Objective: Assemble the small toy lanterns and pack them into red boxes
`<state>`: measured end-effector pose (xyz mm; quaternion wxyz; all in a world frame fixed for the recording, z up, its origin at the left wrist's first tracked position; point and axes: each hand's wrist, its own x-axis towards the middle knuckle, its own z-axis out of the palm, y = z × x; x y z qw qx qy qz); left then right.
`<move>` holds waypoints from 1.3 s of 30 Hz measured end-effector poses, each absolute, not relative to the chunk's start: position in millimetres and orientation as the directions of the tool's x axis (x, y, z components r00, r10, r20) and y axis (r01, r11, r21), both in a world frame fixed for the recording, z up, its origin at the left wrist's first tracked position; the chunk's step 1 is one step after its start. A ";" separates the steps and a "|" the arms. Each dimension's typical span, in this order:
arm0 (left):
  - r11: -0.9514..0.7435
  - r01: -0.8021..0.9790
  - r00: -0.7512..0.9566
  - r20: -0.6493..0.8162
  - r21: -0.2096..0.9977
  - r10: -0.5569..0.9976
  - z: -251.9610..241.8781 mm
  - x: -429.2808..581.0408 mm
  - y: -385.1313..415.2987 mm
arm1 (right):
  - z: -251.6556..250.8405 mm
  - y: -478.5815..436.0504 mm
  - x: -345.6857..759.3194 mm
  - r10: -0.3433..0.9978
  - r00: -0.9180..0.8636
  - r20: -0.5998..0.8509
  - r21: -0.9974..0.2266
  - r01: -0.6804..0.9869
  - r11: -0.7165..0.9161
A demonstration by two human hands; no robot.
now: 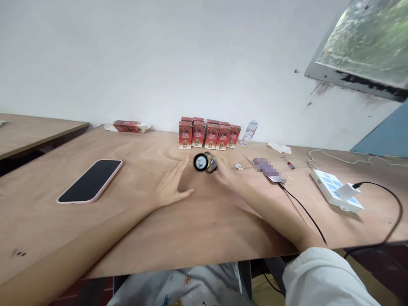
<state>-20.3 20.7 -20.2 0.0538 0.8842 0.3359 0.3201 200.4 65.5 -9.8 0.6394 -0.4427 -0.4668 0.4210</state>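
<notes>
A small lantern-like ornament (205, 162) lies tilted on its side, its round black-rimmed end with a silvery disc facing me. Behind its clear, gold-toned body, my right hand (225, 169) is closed against it; motion blurs the fingers. My left hand (174, 185) is open and holds nothing, with its fingers stretched forward and the thumb apart, just left of the ornament. Beyond both hands stand several red printed boxes (212, 135), grouped in rows near the wall. A small whitish piece (238, 166) lies on the table to the right of my right hand.
On the wooden table (153, 242) are a phone in a pink case (91, 182), a second phone (269, 170) on a black cable, and a white power strip (336, 191). Toward the wall are an opened red box (130, 126), a clear bottle (249, 132) and a crumpled tissue (279, 147).
</notes>
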 end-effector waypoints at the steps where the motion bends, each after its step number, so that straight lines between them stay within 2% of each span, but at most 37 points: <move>1: -0.783 0.520 0.533 0.586 0.342 0.610 -19.7 -18.6 17.6 | -18.7 56.9 181.0 0.970 0.151 0.190 -0.965 -0.153 0.213; 3: -0.814 0.440 0.493 0.656 0.379 0.572 -20.7 -17.2 13.6 | -32.3 44.0 149.7 0.997 -0.065 0.046 -0.968 -0.250 0.028; 5: -0.838 0.407 0.458 0.713 0.363 0.531 -23.9 -18.3 12.4 | -39.1 36.4 131.8 0.988 -0.155 0.024 -0.975 -0.222 -0.011; 7: -0.848 0.433 0.416 0.768 0.305 0.488 -27.4 -20.6 13.0 | -40.4 32.2 129.8 0.983 -0.138 0.119 -0.990 -0.094 0.107; 9: -0.841 0.477 0.406 0.785 0.254 0.467 -29.6 -22.7 14.4 | -38.4 28.9 143.2 0.962 -0.083 0.260 -0.953 0.139 0.270; 11: -0.840 0.494 0.455 0.757 0.225 0.470 -29.6 -24.3 16.2 | -34.8 25.9 169.8 0.921 -0.049 0.387 -0.823 0.433 0.368; 13: -0.846 0.492 0.490 0.737 0.208 0.466 -28.1 -25.8 18.4 | -31.0 24.9 205.0 0.868 -0.062 0.493 -0.606 0.691 0.394; 15: -0.847 0.498 0.499 0.736 0.188 0.457 -26.3 -27.2 20.8 | -28.3 27.4 242.7 0.845 -0.049 0.533 -0.423 0.849 0.316; 17: -0.843 0.510 0.518 0.721 0.174 0.461 -24.9 -28.6 22.8 | -27.4 33.4 276.1 0.851 0.040 0.524 -0.363 0.914 0.181; 20: -0.862 0.489 0.581 0.686 0.134 0.437 -24.1 -29.8 24.4 | -28.5 43.6 305.4 0.913 0.141 0.382 -0.414 0.910 0.033; 23: -0.873 0.477 0.620 0.665 0.101 0.416 -24.0 -30.4 24.3 | -30.6 47.5 304.6 0.957 0.048 0.285 -0.407 0.910 0.076; 28: -0.858 0.501 0.623 0.640 0.116 0.450 -25.3 -31.3 24.5 | -37.3 34.1 260.2 0.957 -0.085 0.279 -0.397 0.897 0.196; 34: -0.839 0.536 0.581 0.682 0.089 0.444 -26.2 -31.6 25.8 | -42.2 7.8 207.3 0.881 -0.346 0.323 -0.503 0.725 0.470; 39: -0.814 0.572 0.557 0.683 0.097 0.473 -24.1 -31.4 23.0 | -31.8 -2.0 200.6 0.885 -0.316 0.341 -0.597 0.655 0.463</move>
